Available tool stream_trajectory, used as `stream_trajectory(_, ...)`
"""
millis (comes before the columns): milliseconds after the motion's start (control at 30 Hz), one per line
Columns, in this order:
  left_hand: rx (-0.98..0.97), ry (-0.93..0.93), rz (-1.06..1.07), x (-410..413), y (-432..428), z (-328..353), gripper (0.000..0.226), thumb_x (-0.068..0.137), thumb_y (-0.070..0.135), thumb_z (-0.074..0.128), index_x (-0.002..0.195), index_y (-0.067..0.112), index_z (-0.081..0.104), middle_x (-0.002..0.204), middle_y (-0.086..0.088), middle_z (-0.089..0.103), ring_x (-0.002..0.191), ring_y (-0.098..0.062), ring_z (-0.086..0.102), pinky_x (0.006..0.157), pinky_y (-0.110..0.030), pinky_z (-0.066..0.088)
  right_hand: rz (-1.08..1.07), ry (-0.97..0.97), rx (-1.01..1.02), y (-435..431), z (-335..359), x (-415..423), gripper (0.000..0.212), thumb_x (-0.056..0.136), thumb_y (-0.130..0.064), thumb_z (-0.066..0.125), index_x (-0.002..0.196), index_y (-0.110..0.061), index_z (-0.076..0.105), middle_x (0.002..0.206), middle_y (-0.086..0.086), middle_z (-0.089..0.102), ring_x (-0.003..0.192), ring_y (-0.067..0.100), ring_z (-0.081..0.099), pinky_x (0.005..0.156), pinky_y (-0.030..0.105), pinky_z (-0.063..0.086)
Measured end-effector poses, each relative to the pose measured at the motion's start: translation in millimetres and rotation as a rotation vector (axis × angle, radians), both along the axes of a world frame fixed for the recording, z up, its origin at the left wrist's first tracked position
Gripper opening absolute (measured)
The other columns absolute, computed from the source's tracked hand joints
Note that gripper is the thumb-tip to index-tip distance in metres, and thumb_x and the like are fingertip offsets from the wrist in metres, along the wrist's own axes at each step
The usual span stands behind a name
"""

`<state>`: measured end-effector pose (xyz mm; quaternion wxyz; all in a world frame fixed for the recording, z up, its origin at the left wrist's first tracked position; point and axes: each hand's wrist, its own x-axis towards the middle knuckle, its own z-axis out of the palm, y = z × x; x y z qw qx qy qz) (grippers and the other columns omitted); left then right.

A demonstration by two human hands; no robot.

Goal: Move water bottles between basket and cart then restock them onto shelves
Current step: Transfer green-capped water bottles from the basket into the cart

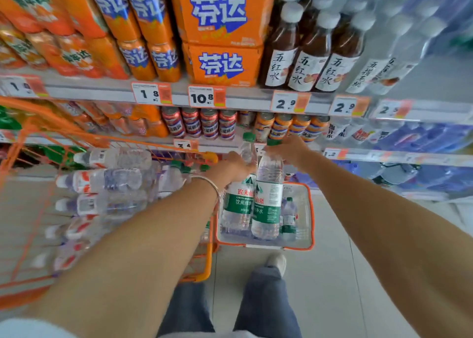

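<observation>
Water bottle gripped by left hand, second bottle gripped by right hand, over basket, cart touching left, shelf behind

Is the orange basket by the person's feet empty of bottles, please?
No, a small green-capped bottle sits inside the basket, near its right wall.

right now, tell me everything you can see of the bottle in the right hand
The bottle is clear plastic with a green cap and a green and white label printed in Chinese. It hangs upright, held by its top in the right hand, above the orange-rimmed basket. It is close beside a second bottle, which the left hand holds. Whether the two bottles touch is unclear.
</observation>
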<state>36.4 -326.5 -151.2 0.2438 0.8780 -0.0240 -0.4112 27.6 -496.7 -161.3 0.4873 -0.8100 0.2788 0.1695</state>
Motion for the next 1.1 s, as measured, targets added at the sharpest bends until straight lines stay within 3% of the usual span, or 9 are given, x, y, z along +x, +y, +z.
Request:
stream_trajectory(233, -0.004, 0.122, 0.095, -26, -92, -84, 0.089, 0.098, 0.047, 0.048, 0.152, -0.001, -0.004, 0.155, -0.019, 0.026, 0.135, -0.034, 0.04, 0.101, -0.036, 0.041, -0.026, 0.127, 0.005, -84, -85, -27, 0.018, 0.079, -0.022, 0.079, 0.071, -0.01, 0.068, 0.049, -0.004, 0.052, 0.049, 0.007, 0.049, 0.052, 0.023, 0.037)
stream_trajectory(367, 0.016, 0.125, 0.184, -32, -118, -168, 0.084, 0.098, 0.043, 0.049, 0.152, 0.001, -0.001, 0.157, -0.019, 0.02, 0.14, -0.034, 0.031, 0.11, -0.038, 0.034, 0.027, 0.133, 0.008, -106, -169, -28, 0.023, 0.077, -0.025, 0.08, 0.062, -0.019, 0.063, 0.051, -0.002, 0.048, 0.051, 0.015, 0.045, 0.057, 0.029, 0.037)
stream_trajectory(467, 0.005, 0.105, 0.215, -33, -125, -239, 0.084, 0.097, 0.039, 0.053, 0.152, 0.001, 0.002, 0.157, -0.018, 0.021, 0.141, -0.033, 0.03, 0.113, -0.04, 0.032, 0.048, 0.13, 0.018, -113, -233, -24, 0.029, 0.083, -0.024, 0.076, 0.061, -0.022, 0.056, 0.052, -0.007, 0.046, 0.048, 0.006, 0.04, 0.043, 0.013, 0.032)
stream_trajectory(533, 0.012, 0.08, 0.234, -31, -124, -291, 0.085, 0.096, 0.037, 0.054, 0.152, 0.002, 0.001, 0.157, -0.017, 0.021, 0.141, -0.032, 0.029, 0.113, -0.038, 0.03, 0.096, 0.147, 0.006, -112, -282, -19, 0.035, 0.083, -0.031, 0.075, 0.058, -0.021, 0.054, 0.049, -0.006, 0.045, 0.046, 0.008, 0.04, 0.039, 0.015, 0.03)
stream_trajectory(667, 0.059, 0.095, 0.24, -25, -115, -393, 0.084, 0.097, 0.037, 0.053, 0.152, 0.004, -0.001, 0.152, -0.021, 0.029, 0.135, -0.036, 0.037, 0.109, -0.041, 0.036, 0.09, 0.172, -0.006, -101, -379, -10, 0.021, 0.081, -0.035, 0.076, 0.077, -0.015, 0.07, 0.056, 0.0, 0.055, 0.049, 0.012, 0.048, 0.047, 0.022, 0.037)
stream_trajectory(767, 0.108, 0.125, 0.229, -18, -100, -466, 0.085, 0.096, 0.039, 0.053, 0.152, 0.004, -0.001, 0.147, -0.023, 0.036, 0.123, -0.037, 0.05, 0.1, -0.047, 0.046, 0.089, 0.208, 0.041, -88, -448, 0, 0.021, 0.082, -0.029, 0.076, 0.074, -0.012, 0.066, 0.059, 0.001, 0.055, 0.048, 0.01, 0.046, 0.046, 0.02, 0.037)
stream_trajectory(900, 0.115, 0.178, 0.248, -9, -83, -538, 0.084, 0.097, 0.031, 0.054, 0.152, 0.007, -0.005, 0.147, -0.023, 0.036, 0.106, -0.032, 0.061, 0.074, -0.035, 0.057, 0.05, 0.232, 0.112, -71, -524, 17, 0.02, 0.081, -0.021, 0.077, 0.071, -0.015, 0.06, 0.056, -0.001, 0.051, 0.051, 0.013, 0.046, 0.051, 0.026, 0.04)
stream_trajectory(1033, 0.116, 0.212, 0.337, -3, -71, -594, 0.081, 0.097, 0.023, 0.055, 0.153, 0.012, -0.004, 0.14, -0.02, 0.042, 0.106, -0.033, 0.062, 0.083, -0.033, 0.057, 0.055, 0.288, 0.126, -55, -580, 24, 0.021, 0.086, -0.027, 0.072, 0.092, -0.009, 0.064, 0.061, -0.001, 0.051, 0.049, 0.009, 0.044, 0.045, 0.021, 0.04)
stream_trajectory(1100, 0.089, 0.225, 0.36, 1, -68, -609, 0.077, 0.099, 0.017, 0.051, 0.154, 0.016, -0.004, 0.115, -0.012, 0.054, 0.075, -0.02, 0.062, 0.057, -0.02, 0.054, 0.064, 0.296, 0.098, -49, -595, 24, 0.023, 0.089, -0.036, 0.066, 0.091, -0.013, 0.064, 0.063, -0.002, 0.052, 0.049, 0.009, 0.044, 0.045, 0.022, 0.039)
